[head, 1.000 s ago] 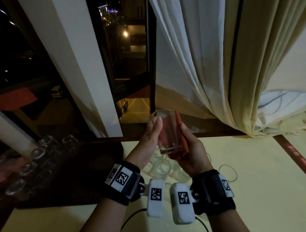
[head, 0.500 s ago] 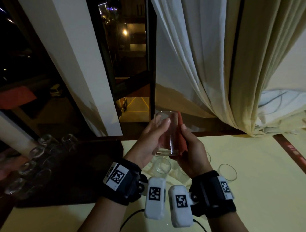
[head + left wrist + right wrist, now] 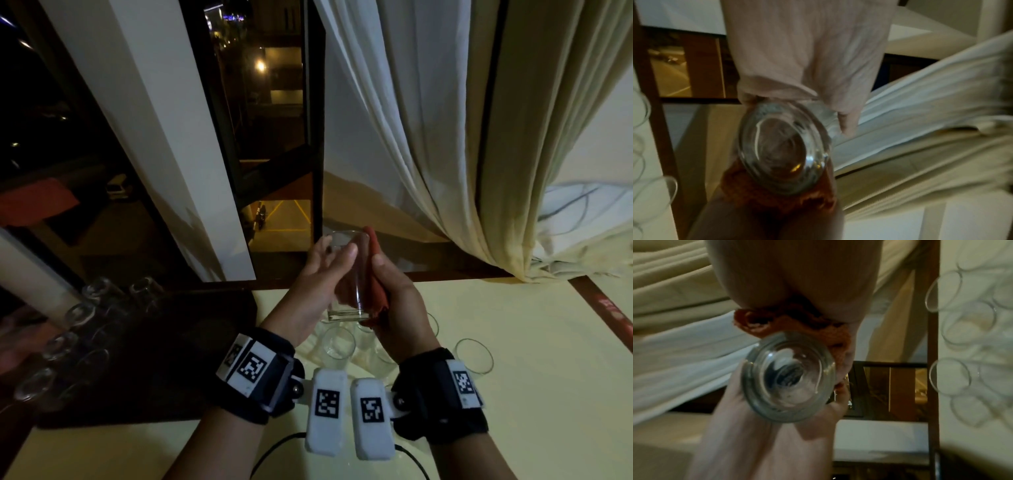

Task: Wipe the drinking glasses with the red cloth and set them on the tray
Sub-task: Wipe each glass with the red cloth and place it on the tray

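Note:
I hold a clear drinking glass upright above the table, in front of the window. My left hand grips its left side, thumb across the near wall. My right hand holds the red cloth pressed against the glass's right side. In the left wrist view the thick glass base faces the camera, with the red cloth below it and my left hand above. The right wrist view shows the glass base below the red cloth under my right hand. The dark tray lies at the left.
Several glasses stand along the tray's left side. Several more glasses stand on the cream table under my hands, one to the right. A curtain hangs at the back right. A black cable runs near the front edge.
My left hand's thumb and fingers have shifted across the glass as it turned. The cloth, earlier spread behind and under the glass, now shows as a narrow strip on its right side.

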Available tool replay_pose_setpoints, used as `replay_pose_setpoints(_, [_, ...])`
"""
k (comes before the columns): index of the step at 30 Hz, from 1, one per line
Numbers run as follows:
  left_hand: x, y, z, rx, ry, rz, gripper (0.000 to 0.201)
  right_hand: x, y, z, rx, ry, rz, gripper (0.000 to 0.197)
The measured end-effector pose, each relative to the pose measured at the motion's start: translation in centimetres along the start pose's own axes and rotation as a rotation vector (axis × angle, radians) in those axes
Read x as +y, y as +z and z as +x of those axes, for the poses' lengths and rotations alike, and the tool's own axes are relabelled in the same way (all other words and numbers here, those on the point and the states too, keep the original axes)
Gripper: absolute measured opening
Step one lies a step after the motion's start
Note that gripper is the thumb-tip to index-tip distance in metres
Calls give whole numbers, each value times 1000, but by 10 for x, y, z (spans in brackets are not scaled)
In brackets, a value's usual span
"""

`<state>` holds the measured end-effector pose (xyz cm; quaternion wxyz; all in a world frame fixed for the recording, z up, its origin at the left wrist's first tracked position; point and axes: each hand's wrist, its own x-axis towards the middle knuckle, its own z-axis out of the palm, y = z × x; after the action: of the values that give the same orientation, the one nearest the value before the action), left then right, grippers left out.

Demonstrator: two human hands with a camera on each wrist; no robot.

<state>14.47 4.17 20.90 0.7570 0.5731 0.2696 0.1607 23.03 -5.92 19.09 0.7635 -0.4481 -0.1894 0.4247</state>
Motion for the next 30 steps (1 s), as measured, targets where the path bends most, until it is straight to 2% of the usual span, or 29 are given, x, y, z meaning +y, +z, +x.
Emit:
replay_pose_setpoints(2, [-3, -1, -2, -63, -4, -24, 95, -1, 0, 1, 9, 81, 146, 48])
replay_pose_setpoints(4, [-1, 0, -4, -75, -9, 59, 90, -1, -3, 1, 24, 106, 214, 51])
replay_pose_setpoints(8, [6, -3, 0, -18, 39, 308, 62, -2, -6, 1, 85, -50, -71, 34])
replay_pose_setpoints(11, [2, -1, 3, -17, 7, 312, 74, 1, 2, -1, 62, -106, -178, 46])
replay_pose_setpoints(14, [1, 2, 5, 20, 47, 261, 94, 3, 1, 1, 33, -58, -103, 40])
replay_pose_setpoints(16, [1, 3, 4, 20, 34, 163, 85, 1, -1, 0, 0, -1, 3, 43])
replay_pose_setpoints(18, [-2, -1, 4, -47, -19, 44, 75, 1, -2, -2, -27, 43, 96, 48])
replay_pose_setpoints(19, [-3, -3, 2, -69, -20, 55, 63, 0, -1, -2, -21, 44, 95, 48])
replay_pose_setpoints(21, [-2, -5, 1, -15, 3, 115, 46, -1, -1, 0, 8, -21, -48, 38])
replay_pose_setpoints(24, [0, -8, 5, 12, 7, 66, 57, -1, -1, 1, 41, -107, -221, 40])
replay_pose_setpoints(26, [2, -6, 5, 10, 9, 87, 78, 0, 1, 2, 21, -105, -223, 41])
replay_pose_setpoints(28, [2, -4, 5, -2, 50, 91, 91, 1, 2, 2, -10, -71, -143, 34])
replay_pose_setpoints(30, [4, -2, 3, -28, 63, 6, 87, -3, 1, 1, -68, -8, 24, 40])
